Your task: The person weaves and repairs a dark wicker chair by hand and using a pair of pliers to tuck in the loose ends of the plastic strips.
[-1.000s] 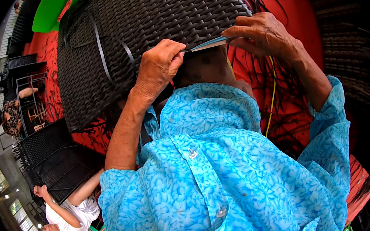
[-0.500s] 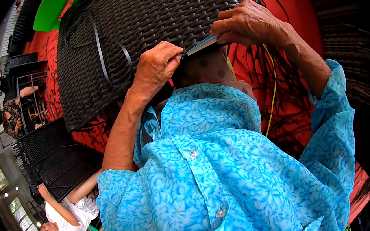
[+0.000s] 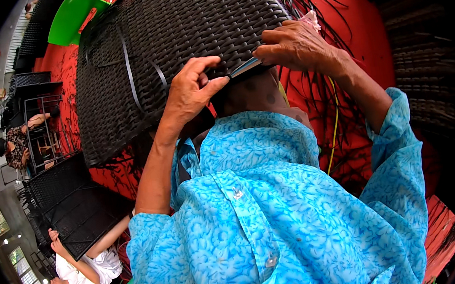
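Note:
A black woven wicker panel [image 3: 182,30] of flat plastic strands lies before me, its near edge by my lap. My right hand [image 3: 301,48] is closed at this edge, pinching one end of a flat, shiny strip [image 3: 244,67] that looks pale and bluish. The strip runs left along the edge to my left thumb. My left hand [image 3: 191,90] has its thumb and forefinger apart, the thumb tip touching or very near the strip's left end. Two loose flat strands [image 3: 129,69] stick up from the weave left of my hands.
Loose black strands [image 3: 339,97] and a yellow strand [image 3: 336,125] lie over the red floor covering [image 3: 366,33] at the right. A green plastic piece [image 3: 67,17] is at the far left. Several people work at the left, one in white [image 3: 89,278] holding a black woven panel [image 3: 67,203].
My left thumb and forefinger have come apart from their pinch. My right hand has shifted slightly down and left, still pinching the strip. The view has tilted slightly.

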The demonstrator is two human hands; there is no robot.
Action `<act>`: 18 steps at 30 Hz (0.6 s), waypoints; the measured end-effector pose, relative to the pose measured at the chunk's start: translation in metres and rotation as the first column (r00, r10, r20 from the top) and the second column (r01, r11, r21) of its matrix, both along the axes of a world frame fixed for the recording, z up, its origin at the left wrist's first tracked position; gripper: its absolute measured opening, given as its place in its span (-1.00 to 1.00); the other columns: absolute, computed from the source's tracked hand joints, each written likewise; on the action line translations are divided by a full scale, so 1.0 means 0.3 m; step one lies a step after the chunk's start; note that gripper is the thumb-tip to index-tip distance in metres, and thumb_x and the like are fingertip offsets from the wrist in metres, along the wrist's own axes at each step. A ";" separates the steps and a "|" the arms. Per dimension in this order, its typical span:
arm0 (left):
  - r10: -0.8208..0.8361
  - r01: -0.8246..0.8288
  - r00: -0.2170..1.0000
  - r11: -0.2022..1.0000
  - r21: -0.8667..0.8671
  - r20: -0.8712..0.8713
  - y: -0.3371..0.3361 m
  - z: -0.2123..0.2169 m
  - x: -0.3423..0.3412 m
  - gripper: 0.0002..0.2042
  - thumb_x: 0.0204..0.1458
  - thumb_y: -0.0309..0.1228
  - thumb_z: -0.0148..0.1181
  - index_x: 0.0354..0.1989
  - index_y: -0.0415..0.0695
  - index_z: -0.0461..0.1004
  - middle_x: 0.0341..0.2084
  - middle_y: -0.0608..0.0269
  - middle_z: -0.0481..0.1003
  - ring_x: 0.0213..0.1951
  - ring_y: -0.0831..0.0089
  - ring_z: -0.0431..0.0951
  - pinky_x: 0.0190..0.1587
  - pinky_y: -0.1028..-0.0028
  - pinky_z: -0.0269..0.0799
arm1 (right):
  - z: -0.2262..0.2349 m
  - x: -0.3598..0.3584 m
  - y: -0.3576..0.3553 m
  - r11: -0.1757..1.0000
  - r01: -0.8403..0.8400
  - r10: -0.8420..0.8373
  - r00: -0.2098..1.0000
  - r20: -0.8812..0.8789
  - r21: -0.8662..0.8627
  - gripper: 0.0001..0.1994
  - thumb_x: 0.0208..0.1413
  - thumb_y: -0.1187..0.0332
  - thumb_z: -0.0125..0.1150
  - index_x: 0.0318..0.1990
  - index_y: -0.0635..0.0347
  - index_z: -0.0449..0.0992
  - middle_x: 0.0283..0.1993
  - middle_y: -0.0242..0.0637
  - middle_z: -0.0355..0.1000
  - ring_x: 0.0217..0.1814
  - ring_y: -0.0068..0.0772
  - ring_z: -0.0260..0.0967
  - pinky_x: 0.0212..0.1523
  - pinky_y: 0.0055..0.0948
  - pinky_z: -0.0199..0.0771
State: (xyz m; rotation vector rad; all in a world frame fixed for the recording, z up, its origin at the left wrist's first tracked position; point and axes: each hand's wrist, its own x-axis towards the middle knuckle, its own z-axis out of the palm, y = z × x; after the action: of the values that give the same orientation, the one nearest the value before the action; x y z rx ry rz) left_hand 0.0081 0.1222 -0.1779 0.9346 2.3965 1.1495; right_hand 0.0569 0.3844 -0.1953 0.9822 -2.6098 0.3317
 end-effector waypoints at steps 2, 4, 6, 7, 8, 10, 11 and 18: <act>0.085 -0.102 0.985 0.988 0.114 0.151 -0.022 0.007 0.004 -0.73 0.02 -0.43 0.13 -0.09 -0.21 0.43 -0.27 0.35 0.41 -0.38 0.59 0.37 -0.28 0.62 0.32 | -0.003 0.012 0.003 0.999 0.026 -0.028 0.999 -0.044 -0.043 -0.84 -0.08 0.27 0.17 -0.37 -0.03 0.32 -0.49 -0.37 0.23 -0.49 -0.21 0.32 -0.46 -0.26 0.30; 0.116 -0.217 0.913 0.950 0.224 0.391 -0.051 0.018 0.006 -0.70 0.12 -0.33 0.03 -0.04 -0.24 0.39 -0.20 0.37 0.38 -0.29 0.63 0.32 -0.16 0.63 0.26 | -0.006 0.019 0.005 0.996 0.055 -0.060 0.997 -0.056 -0.073 -0.86 -0.07 0.27 0.16 -0.37 -0.03 0.33 -0.49 -0.34 0.23 -0.48 -0.19 0.33 -0.46 -0.23 0.30; 0.088 -0.204 0.904 0.949 0.242 0.418 -0.076 0.029 0.010 -0.69 0.14 -0.33 -0.02 -0.02 -0.25 0.38 -0.29 0.40 0.37 -0.31 0.66 0.28 -0.22 0.67 0.19 | -0.006 0.018 0.009 0.995 0.059 -0.062 0.998 -0.030 -0.080 -0.86 -0.07 0.28 0.15 -0.38 -0.02 0.33 -0.48 -0.33 0.24 -0.47 -0.19 0.34 -0.46 -0.22 0.30; 0.094 -0.226 0.879 0.946 0.234 0.468 -0.085 0.033 0.015 -0.68 0.16 -0.32 -0.06 -0.01 -0.26 0.37 -0.38 0.43 0.36 -0.34 0.69 0.23 -0.29 0.71 0.13 | -0.005 0.017 0.011 0.995 0.068 -0.068 0.998 -0.005 -0.073 -0.87 -0.06 0.29 0.15 -0.38 -0.01 0.33 -0.48 -0.32 0.24 -0.46 -0.18 0.34 -0.46 -0.22 0.30; 0.086 -0.209 0.882 0.952 0.222 0.463 -0.094 0.037 0.021 -0.72 0.14 -0.31 0.00 -0.07 -0.23 0.43 -0.24 0.34 0.42 -0.31 0.63 0.37 -0.16 0.62 0.30 | -0.004 0.015 0.011 0.994 0.063 -0.063 0.998 -0.005 -0.085 -0.87 -0.06 0.29 0.15 -0.38 -0.01 0.33 -0.48 -0.32 0.24 -0.46 -0.18 0.34 -0.46 -0.22 0.30; 0.040 -0.185 0.897 0.939 0.291 0.440 -0.106 0.035 0.039 -0.72 0.15 -0.31 0.00 -0.08 -0.22 0.44 -0.30 0.34 0.44 -0.35 0.62 0.39 -0.20 0.61 0.32 | -0.001 0.014 0.011 0.994 0.073 -0.072 0.997 0.019 -0.081 -0.87 -0.05 0.29 0.15 -0.38 0.01 0.33 -0.47 -0.31 0.25 -0.45 -0.16 0.35 -0.46 -0.20 0.30; 0.022 -0.182 0.901 0.926 0.330 0.434 -0.111 0.032 0.047 -0.73 0.16 -0.31 0.00 -0.09 -0.22 0.45 -0.36 0.33 0.46 -0.38 0.62 0.40 -0.23 0.60 0.35 | 0.001 0.015 0.009 0.995 0.057 -0.054 0.998 0.032 -0.085 -0.87 -0.05 0.29 0.15 -0.38 0.01 0.33 -0.47 -0.31 0.25 -0.45 -0.16 0.35 -0.46 -0.20 0.30; 0.015 -0.426 0.765 0.762 0.488 0.644 -0.139 -0.034 -0.017 -0.79 0.16 -0.33 -0.01 -0.14 -0.19 0.38 -0.70 0.35 0.30 -0.60 0.53 0.36 -0.38 0.46 0.43 | 0.030 -0.003 -0.001 0.994 -0.006 0.024 0.987 0.159 -0.108 -0.84 -0.06 0.28 0.16 -0.36 0.04 0.33 -0.46 -0.30 0.28 -0.44 -0.15 0.35 -0.47 -0.20 0.32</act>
State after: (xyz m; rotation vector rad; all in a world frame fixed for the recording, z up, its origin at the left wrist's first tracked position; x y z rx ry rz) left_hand 0.0030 0.0806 -0.1882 0.2918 1.6319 2.0367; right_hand 0.0561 0.3842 -0.1864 0.9761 -2.6951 0.5698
